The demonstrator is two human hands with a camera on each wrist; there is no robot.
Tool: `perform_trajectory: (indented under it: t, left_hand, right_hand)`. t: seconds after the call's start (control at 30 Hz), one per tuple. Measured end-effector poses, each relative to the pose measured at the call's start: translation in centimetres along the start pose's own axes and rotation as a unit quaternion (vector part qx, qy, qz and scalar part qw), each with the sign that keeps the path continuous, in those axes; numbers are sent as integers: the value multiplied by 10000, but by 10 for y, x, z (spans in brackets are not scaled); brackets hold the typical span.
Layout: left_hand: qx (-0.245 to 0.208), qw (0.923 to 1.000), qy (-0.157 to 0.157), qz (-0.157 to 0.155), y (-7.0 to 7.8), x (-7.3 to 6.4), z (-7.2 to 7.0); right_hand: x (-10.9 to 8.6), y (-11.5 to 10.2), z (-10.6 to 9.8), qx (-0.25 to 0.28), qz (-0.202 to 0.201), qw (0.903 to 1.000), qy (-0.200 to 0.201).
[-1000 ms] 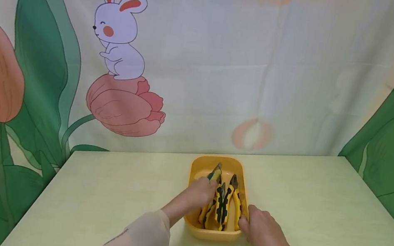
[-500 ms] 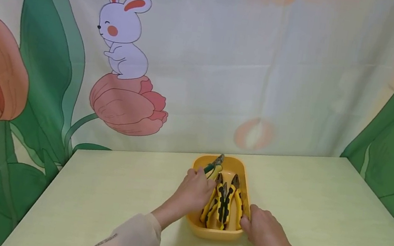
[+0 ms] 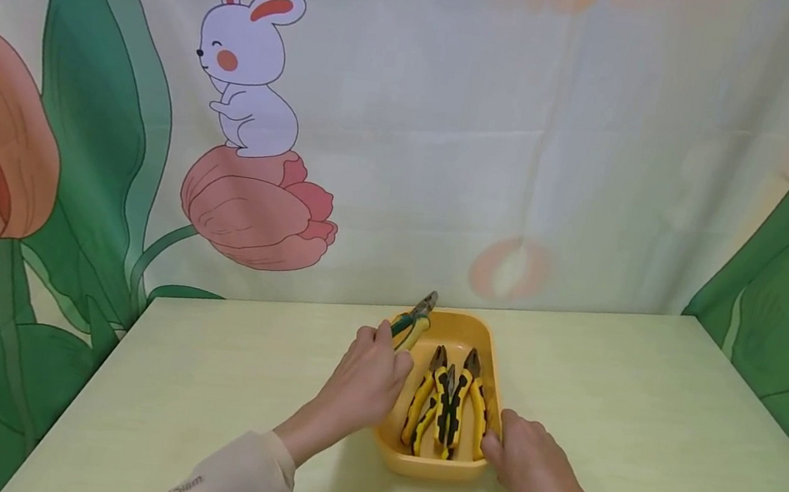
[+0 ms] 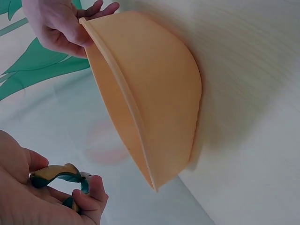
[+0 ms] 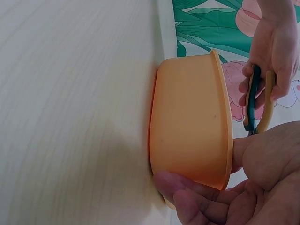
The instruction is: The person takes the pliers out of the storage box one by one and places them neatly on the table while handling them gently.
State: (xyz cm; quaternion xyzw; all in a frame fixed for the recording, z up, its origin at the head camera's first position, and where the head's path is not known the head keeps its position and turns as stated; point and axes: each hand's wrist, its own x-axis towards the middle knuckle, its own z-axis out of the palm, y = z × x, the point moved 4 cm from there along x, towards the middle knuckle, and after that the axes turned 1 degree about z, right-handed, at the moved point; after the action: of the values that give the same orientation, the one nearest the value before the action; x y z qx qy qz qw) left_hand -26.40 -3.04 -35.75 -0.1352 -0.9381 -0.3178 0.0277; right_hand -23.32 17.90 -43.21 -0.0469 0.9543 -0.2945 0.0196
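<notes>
In the head view my left hand (image 3: 364, 376) grips a pair of green-and-yellow pliers (image 3: 416, 320) by the handles, metal jaws pointing up and away, above the left rim of an orange plastic bin (image 3: 437, 471). The left wrist view shows my fingers curled around those handles. My right hand (image 3: 533, 467) pinches the bin's right wall, thumb inside and fingers outside, as the right wrist view (image 5: 243, 187) shows. Inside the bin lie several yellow-and-black pliers (image 3: 460, 398), side by side with their handles toward me.
The bin stands on a pale green-yellow table (image 3: 616, 395), near its back edge. Behind it hangs a cloth backdrop (image 3: 415, 156) printed with a rabbit, tulips and leaves.
My left hand has lifted the green-and-yellow pliers up out of the bin and moved them left, toward its rim. The right hand has kept its hold on the bin.
</notes>
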Motion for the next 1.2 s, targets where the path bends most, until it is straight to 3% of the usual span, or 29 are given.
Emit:
perform_trajectory:
  t: [0.4,0.67,0.87,1.2]
  left_hand:
    - [427,9980,459,103,-11,-9,-23]
    - [548,9971,530,60,-20,-9,-40]
    - [672,9958,619,62,-30,-18,-48]
    - [621,9958,638,-224,-50,-29,-61]
  right_hand:
    - [0,1,1,50,-22,10000,15]
    - [-1,1,-1,-23,-72,9999,123]
    - [-1,2,0,34,-16,10000,74]
    - [-2,1,1,246,26,9996,140]
